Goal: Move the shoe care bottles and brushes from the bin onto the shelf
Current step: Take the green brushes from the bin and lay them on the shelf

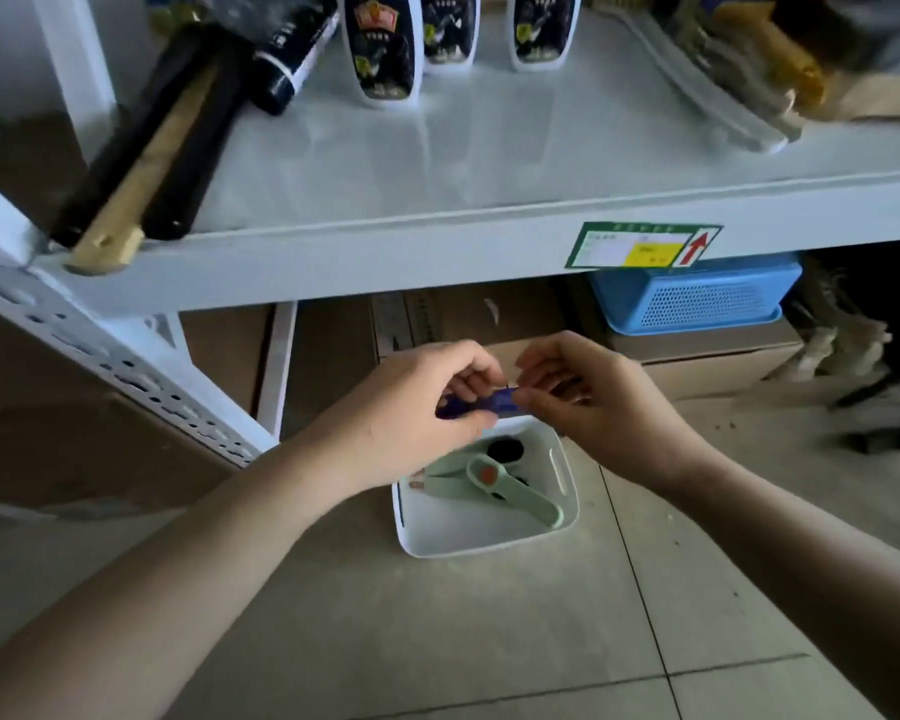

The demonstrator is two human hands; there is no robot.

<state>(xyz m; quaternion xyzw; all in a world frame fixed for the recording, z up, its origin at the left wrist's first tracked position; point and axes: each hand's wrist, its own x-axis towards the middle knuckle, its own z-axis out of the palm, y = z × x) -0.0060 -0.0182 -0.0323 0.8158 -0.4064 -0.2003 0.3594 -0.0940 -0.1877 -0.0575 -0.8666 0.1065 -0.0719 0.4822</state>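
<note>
Both hands' grip closed on one small blue item (481,402), left hand (411,407), right hand (593,397), above bin (489,543).

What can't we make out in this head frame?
- Blue item: mostly covered by left hand and right hand; type unclear.
- Bottles: tops cut off by the top edge.
- Dark objects in bin: under green brushes, unidentifiable.
- Shelf tag: text too small.

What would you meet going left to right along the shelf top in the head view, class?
Brushes → dark tube → three upright bottles → pale tray → blurred packets.
</note>
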